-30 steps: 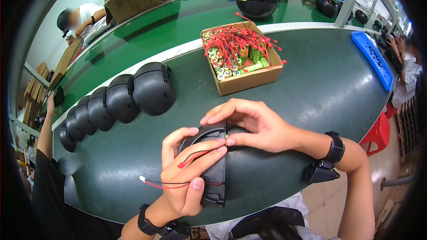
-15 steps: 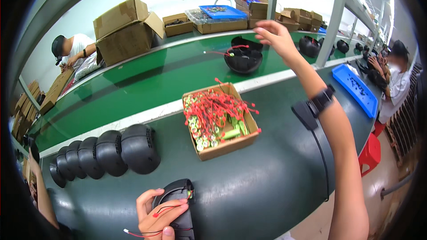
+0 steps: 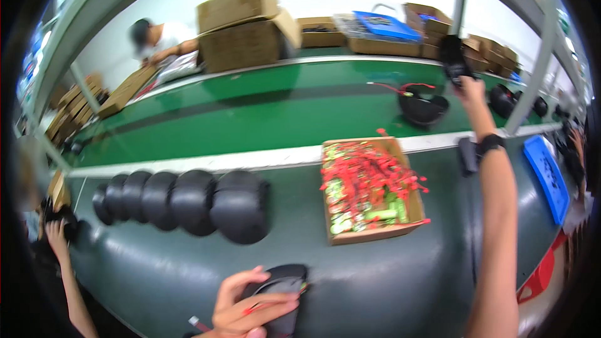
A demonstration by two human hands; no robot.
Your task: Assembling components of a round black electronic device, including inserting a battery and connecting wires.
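Note:
My left hand (image 3: 244, 310) grips a black curved plastic shell (image 3: 289, 271) low on the near table, thumb and fingers around it. Thin wires with a red plug lie over those fingers, and a bit of green shows at the shell's edge. Far out over the green belt, my right hand (image 3: 471, 91) is closed on a black curved plastic part (image 3: 452, 56), held up and blurred. Just left of that hand, a black bowl-shaped shell (image 3: 424, 111) rests on the belt with red wires (image 3: 400, 86) sticking out.
A cardboard box (image 3: 375, 236) of green battery packs with red leads (image 3: 369, 166) stands mid-table. Left of it is a row of several black domed shells (image 3: 241, 206). A blue tray (image 3: 546, 178) lies right. Cartons (image 3: 241, 44) line the belt's far side; co-workers sit at both sides.
My right hand, open and empty above the belt before, now holds the black curved part raised from there. The view has swung left. My left hand keeps its shell.

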